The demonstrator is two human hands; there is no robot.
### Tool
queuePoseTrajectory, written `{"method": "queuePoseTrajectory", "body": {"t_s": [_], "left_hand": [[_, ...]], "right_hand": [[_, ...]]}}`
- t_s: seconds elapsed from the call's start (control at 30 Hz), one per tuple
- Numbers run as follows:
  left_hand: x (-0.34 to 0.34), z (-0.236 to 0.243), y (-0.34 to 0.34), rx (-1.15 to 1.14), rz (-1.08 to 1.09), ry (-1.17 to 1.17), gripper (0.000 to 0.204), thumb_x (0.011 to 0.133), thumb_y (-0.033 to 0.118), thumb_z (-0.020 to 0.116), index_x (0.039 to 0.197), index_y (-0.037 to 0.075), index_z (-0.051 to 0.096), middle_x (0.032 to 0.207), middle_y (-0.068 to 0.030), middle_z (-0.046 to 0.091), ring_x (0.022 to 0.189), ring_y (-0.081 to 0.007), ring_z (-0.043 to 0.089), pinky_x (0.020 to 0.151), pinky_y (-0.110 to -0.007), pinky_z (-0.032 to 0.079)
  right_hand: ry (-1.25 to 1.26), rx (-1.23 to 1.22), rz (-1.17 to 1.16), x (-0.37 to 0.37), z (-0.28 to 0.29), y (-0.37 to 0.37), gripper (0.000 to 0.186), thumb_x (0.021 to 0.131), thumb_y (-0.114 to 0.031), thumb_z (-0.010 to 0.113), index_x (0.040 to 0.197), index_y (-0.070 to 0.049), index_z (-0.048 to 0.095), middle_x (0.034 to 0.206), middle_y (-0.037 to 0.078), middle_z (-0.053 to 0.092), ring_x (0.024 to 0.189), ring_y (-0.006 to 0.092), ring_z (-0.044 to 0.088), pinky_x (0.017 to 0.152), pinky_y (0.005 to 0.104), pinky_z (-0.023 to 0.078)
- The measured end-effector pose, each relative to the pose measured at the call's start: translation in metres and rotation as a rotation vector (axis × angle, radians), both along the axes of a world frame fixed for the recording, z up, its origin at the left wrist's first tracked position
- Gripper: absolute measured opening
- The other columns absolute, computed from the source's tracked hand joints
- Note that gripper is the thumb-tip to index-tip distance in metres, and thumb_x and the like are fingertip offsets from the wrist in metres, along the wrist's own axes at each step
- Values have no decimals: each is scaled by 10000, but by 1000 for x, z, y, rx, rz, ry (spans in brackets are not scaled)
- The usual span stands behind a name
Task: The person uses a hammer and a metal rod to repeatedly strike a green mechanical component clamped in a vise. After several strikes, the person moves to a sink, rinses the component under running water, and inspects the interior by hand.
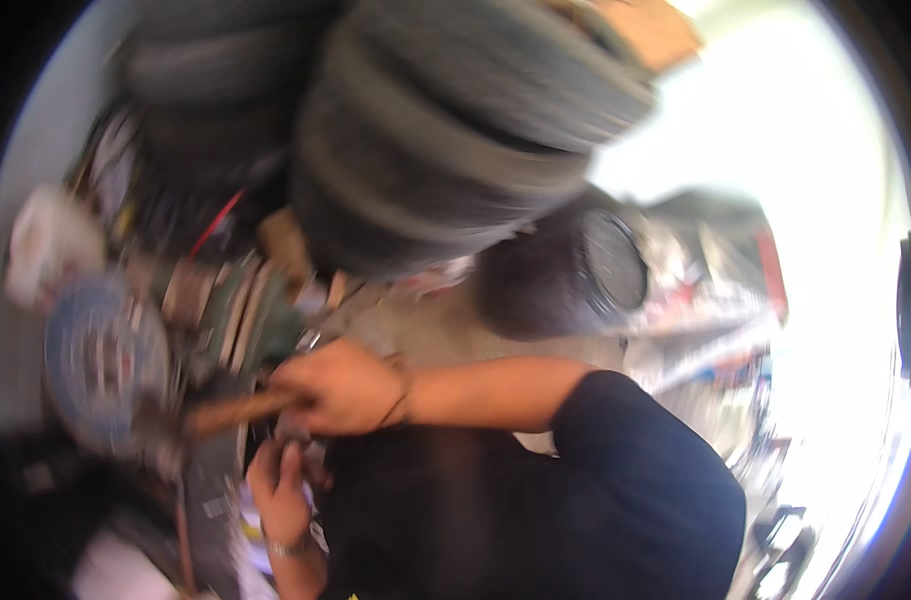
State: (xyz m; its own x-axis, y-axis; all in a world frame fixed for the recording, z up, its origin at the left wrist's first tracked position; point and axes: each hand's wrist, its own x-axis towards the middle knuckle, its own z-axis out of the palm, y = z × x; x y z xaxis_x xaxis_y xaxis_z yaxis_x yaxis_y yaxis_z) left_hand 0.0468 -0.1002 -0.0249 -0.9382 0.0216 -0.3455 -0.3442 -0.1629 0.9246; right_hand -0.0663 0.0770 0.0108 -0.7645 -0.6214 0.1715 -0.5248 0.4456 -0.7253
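My right hand, with a dark band at the wrist, reaches in from the right and is closed round the wooden handle of a hammer. The hammer's dark, blurred head points left, close to a round blue disc with a printed middle. Just below it, my left hand has its fingers curled in near my dark shirt; a watch or bracelet circles that wrist. Whatever those fingers grip is too blurred to name. Beyond my right hand sits a greenish block-like metal piece with a tan strip.
Stacked tyres rise in front of me, with more tyres at the far left. A dark drum stands right of them. A whitish container is at the left edge. Blurred clutter lies to the right.
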Motion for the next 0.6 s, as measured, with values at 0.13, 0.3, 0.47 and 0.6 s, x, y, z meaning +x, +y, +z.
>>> {"method": "queuePoseTrajectory", "body": {"t_s": [0.13, 0.3, 0.47, 0.6], "left_hand": [[-4, -36, -21, -72, -161, 138, 248, 1018, 264, 549, 1020, 17, 521, 613, -32, 481, 398, -134, 449, 356, -277, 396], [-38, -92, -62, -562, -642, 704, 393, 983, 348, 558, 1224, 43, 619, 1198, -182, 579, 923, -358, 611, 810, -463, 503], [-87, -104, -57, -811, -884, 590, 447, 1012, 315, 484, 1343, 20, 536, 1332, -242, 568, 1069, -406, 628, 886, -513, 522], [-116, -119, -53, -663, -1102, 889, 574, 1024, 339, 472, 1475, -3, 377, 1357, -264, 545, 1153, -469, 580, 930, -549, 499]], "right_hand": [[134, -69, -220, 14, 6, 5, 285, 692, -277, 761, 871, -95, 634, 785, 107, 679, 757, 345, 681, 665, 482, 524], [110, -31, -373, 31, 5, 40, 299, 698, -272, 769, 890, -86, 633, 794, 100, 677, 770, 345, 678, 672, 472, 525], [147, -27, -584, 59, 15, 73, 276, 697, -253, 742, 882, -59, 674, 749, 136, 692, 744, 367, 685, 686, 474, 540], [110, -30, -716, 80, 15, 84, 296, 696, -250, 742, 906, -54, 672, 757, 137, 693, 757, 367, 688, 696, 469, 548]]}}
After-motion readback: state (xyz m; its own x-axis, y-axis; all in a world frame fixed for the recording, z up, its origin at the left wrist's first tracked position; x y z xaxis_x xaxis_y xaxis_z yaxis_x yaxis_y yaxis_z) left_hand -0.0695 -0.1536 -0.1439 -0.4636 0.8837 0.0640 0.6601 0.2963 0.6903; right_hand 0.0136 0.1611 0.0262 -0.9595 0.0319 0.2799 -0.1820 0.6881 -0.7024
